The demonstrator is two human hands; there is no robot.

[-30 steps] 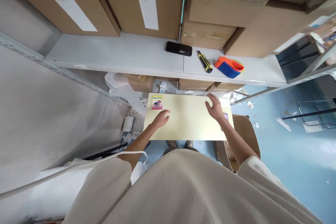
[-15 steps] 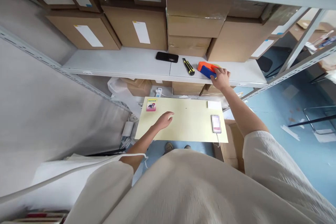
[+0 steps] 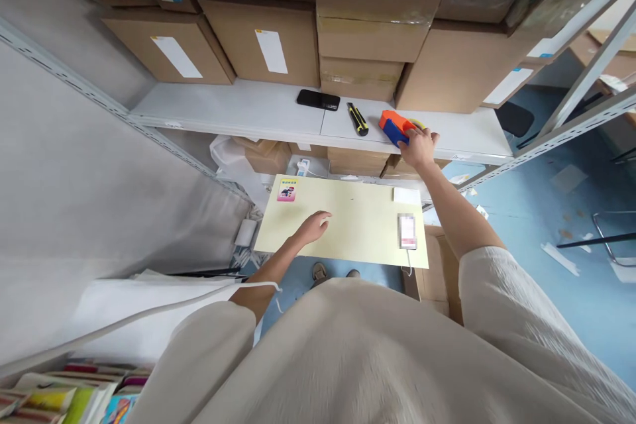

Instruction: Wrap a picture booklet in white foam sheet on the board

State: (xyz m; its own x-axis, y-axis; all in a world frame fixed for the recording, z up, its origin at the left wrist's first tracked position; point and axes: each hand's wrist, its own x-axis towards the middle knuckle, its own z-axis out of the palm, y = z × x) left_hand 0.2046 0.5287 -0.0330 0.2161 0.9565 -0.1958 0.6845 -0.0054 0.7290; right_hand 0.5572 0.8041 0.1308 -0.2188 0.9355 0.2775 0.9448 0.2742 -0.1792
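Note:
On the grey shelf, my right hand (image 3: 419, 146) has its fingers closed over the right end of an orange and blue tape dispenser (image 3: 395, 129). A bit of yellow, perhaps the tape roll, shows behind the fingers, which hide the rest. Left of the dispenser lies a black and yellow utility knife (image 3: 358, 119), and beyond it a black phone (image 3: 318, 100). My left hand (image 3: 313, 226) is over the pale yellow board (image 3: 362, 232), fingers loosely bent and apart, holding nothing. A pink and yellow card or booklet (image 3: 287, 190) lies at the board's back left corner.
A phone with a cable (image 3: 407, 232) and a white pad or box (image 3: 406, 196) are on the board's right side. Cardboard boxes (image 3: 368, 40) fill the back of the shelf. A metal upright (image 3: 576, 136) stands right; books (image 3: 74, 397) lie low left.
My view has shifted slightly, with more of the books showing at lower left. My right hand stays on the dispenser, which looks turned a little; my left hand is nearly still.

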